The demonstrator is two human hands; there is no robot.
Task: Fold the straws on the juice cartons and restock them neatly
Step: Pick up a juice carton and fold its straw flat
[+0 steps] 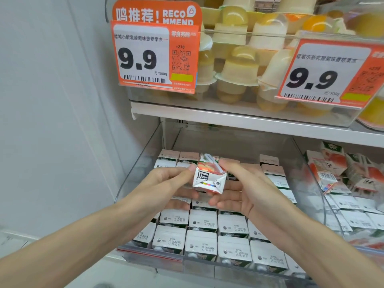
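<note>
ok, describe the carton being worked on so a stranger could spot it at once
Find the clear bin on the lower shelf, packed with upright juice cartons. Above them, the left hand and right hand share one carton, the only one lifted and tipped base-forward.

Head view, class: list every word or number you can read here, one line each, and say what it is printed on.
"RECOMMEND": orange sign above the left price tag.
"9.9" and "元/500g": left price tag.
"+270": same tag, above its QR code.
"9.9": right price tag.
Chinese product names on both tags: too blurred to be sure.
Date stamps on carton tops in the bin: too small.
Held carton: no legible words.
</note>
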